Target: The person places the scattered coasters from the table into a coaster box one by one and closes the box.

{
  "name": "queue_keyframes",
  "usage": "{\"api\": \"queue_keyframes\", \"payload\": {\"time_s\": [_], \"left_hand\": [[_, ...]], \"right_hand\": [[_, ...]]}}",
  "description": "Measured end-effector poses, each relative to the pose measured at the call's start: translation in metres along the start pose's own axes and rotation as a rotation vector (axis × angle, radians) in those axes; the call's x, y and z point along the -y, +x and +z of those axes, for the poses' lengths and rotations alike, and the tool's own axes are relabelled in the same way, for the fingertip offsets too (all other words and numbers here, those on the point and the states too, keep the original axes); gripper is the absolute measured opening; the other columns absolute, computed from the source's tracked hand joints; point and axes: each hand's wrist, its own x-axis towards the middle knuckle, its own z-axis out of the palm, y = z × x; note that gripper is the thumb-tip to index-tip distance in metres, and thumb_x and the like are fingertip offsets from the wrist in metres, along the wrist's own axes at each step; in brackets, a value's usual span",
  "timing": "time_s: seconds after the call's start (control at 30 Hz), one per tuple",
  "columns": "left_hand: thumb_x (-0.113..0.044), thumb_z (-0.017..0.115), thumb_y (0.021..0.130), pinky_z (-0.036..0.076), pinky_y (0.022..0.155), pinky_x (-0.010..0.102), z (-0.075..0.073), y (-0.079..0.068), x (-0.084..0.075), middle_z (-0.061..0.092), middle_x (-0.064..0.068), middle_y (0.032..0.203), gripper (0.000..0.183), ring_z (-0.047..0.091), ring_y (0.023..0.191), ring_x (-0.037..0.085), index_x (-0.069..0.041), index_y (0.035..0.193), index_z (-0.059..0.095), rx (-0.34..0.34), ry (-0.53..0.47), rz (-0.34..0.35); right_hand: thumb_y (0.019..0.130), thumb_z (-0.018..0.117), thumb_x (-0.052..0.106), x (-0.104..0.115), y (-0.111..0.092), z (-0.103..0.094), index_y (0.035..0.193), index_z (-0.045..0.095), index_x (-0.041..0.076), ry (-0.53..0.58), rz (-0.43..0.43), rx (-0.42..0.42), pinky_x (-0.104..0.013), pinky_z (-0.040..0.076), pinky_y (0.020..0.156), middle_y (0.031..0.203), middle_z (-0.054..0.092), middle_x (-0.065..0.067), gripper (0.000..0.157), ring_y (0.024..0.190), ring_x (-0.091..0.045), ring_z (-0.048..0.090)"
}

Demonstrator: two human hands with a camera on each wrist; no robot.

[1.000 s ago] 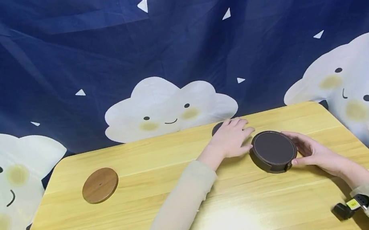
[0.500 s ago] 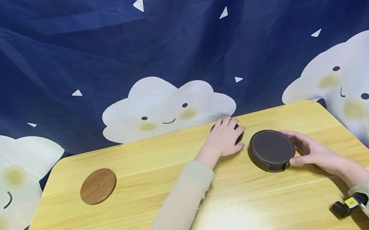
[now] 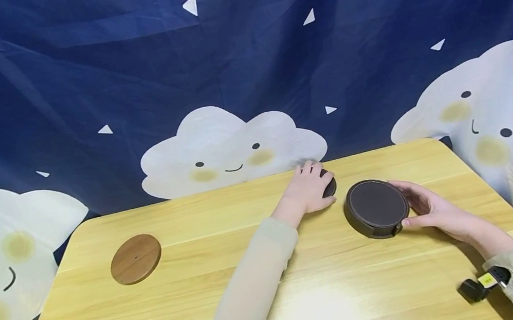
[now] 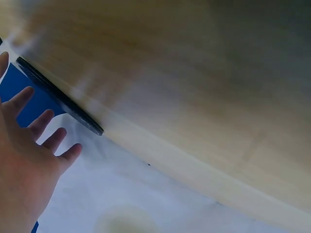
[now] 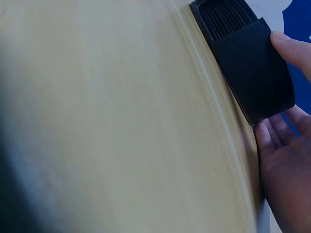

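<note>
My left hand point(image 3: 306, 190) hovers over a thin round black coaster point(image 3: 330, 184) near the table's back edge and covers part of it. In the left wrist view its fingers are spread, and the coaster point(image 4: 63, 99) lies flat on the table below them. My right hand point(image 3: 430, 210) grips the right side of a round black coaster holder point(image 3: 378, 204), thumb in front and fingers behind. Through the gap in the holder's wall, the right wrist view shows a stack of several black coasters point(image 5: 226, 19).
A round brown wooden disc point(image 3: 136, 259) lies on the left of the light wooden table point(image 3: 198, 300). Behind the back edge hangs a dark blue curtain point(image 3: 237, 44) with smiling clouds. A small black device point(image 3: 478, 286) is strapped to the right wrist.
My left hand has shifted slightly left and back, from beside the holder to over the single coaster, uncovering its right side. My right hand stays on the holder. The head view has shifted a little.
</note>
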Motion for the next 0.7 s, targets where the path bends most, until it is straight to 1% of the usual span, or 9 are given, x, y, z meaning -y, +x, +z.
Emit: {"api": "queue_keyframes", "payload": {"time_s": [0.17, 0.27, 0.4, 0.57, 0.7], "left_hand": [[-0.062, 0.053, 0.104, 0.032, 0.126, 0.050, 0.0019, 0.0037, 0.0004, 0.040, 0.008, 0.165, 0.065, 0.035, 0.154, 0.030, -0.032, 0.161, 0.043, 0.024, -0.008, -0.009], [-0.063, 0.052, 0.104, 0.033, 0.126, 0.049, 0.0000, 0.0034, -0.0003, 0.039, 0.008, 0.166, 0.066, 0.034, 0.156, 0.031, -0.034, 0.163, 0.041, 0.047, -0.014, -0.014], [-0.062, 0.052, 0.105, 0.035, 0.125, 0.049, -0.0028, 0.0021, -0.0009, 0.036, 0.008, 0.169, 0.067, 0.032, 0.158, 0.032, -0.035, 0.164, 0.039, 0.080, -0.053, -0.034], [-0.061, 0.053, 0.105, 0.039, 0.121, 0.050, -0.0039, 0.0014, -0.0012, 0.036, 0.008, 0.169, 0.066, 0.034, 0.157, 0.033, -0.035, 0.164, 0.039, 0.103, -0.095, -0.055], [-0.058, 0.055, 0.104, 0.042, 0.116, 0.052, -0.0031, 0.0015, -0.0011, 0.038, 0.008, 0.167, 0.064, 0.036, 0.155, 0.033, -0.035, 0.162, 0.041, 0.101, -0.112, -0.061]], "right_hand": [[0.089, 0.064, -0.021, -0.0006, -0.0001, -0.0007, 0.163, 0.031, -0.001, -0.006, 0.004, 0.002, -0.006, 0.037, 0.109, 0.155, 0.052, 0.018, 0.083, 0.135, 0.007, 0.054], [0.090, 0.063, -0.021, -0.0015, -0.0001, -0.0013, 0.164, 0.031, 0.000, -0.008, 0.006, 0.005, -0.006, 0.038, 0.108, 0.154, 0.052, 0.018, 0.083, 0.134, 0.007, 0.055], [0.090, 0.063, -0.021, -0.0022, -0.0001, -0.0019, 0.164, 0.031, 0.001, -0.012, 0.008, 0.005, -0.007, 0.038, 0.108, 0.154, 0.052, 0.018, 0.084, 0.133, 0.006, 0.055], [0.090, 0.063, -0.020, -0.0016, -0.0005, -0.0013, 0.164, 0.030, 0.000, -0.016, 0.010, 0.002, -0.006, 0.038, 0.108, 0.154, 0.052, 0.019, 0.084, 0.134, 0.007, 0.054], [0.090, 0.063, -0.020, -0.0014, -0.0010, -0.0006, 0.164, 0.029, 0.000, -0.019, 0.013, 0.006, -0.006, 0.036, 0.109, 0.156, 0.051, 0.020, 0.084, 0.138, 0.009, 0.051]]}}
